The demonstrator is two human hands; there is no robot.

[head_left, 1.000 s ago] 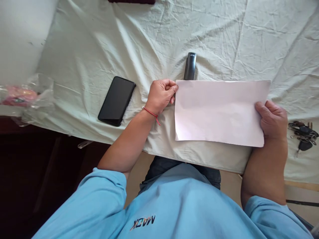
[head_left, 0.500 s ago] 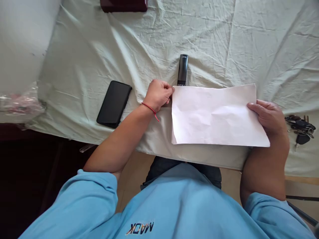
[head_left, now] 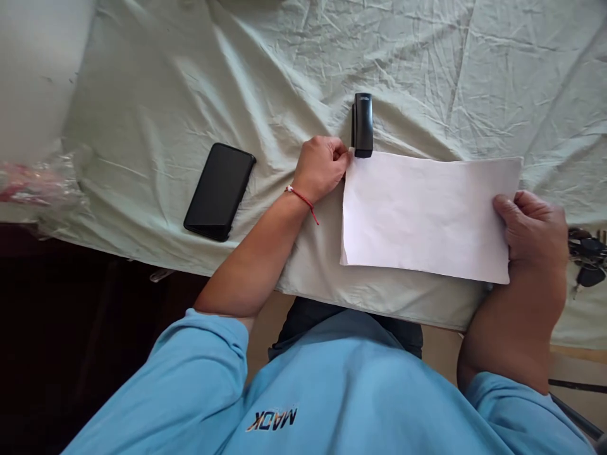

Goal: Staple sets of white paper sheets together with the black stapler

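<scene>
I see the paper (head_left: 427, 215) lying flat on the cloth (head_left: 190, 95), near the table's front edge, right in front of me. It is a plain white sheet, blank on the side that shows, wider than it is deep, with soft creases and a slight dog-ear at its near left corner. It looks folded or doubled, though I cannot tell for sure.

My left hand (head_left: 322, 167) is curled almost closed and pinches the sheet's far left corner between thumb and fingertips. My right hand (head_left: 533, 230) rests on the sheet's right edge, fingers bent loosely over it, holding it down; how tightly it grips I cannot tell.

A black stapler (head_left: 363, 124) stands on the cloth just beyond that far left corner, its near end touching or overlapping the paper's edge. A dark phone (head_left: 219, 191) lies face up to the left of my left wrist, well clear of the sheet. Keys (head_left: 588, 259) sit at the right edge, just past my right hand.
</scene>
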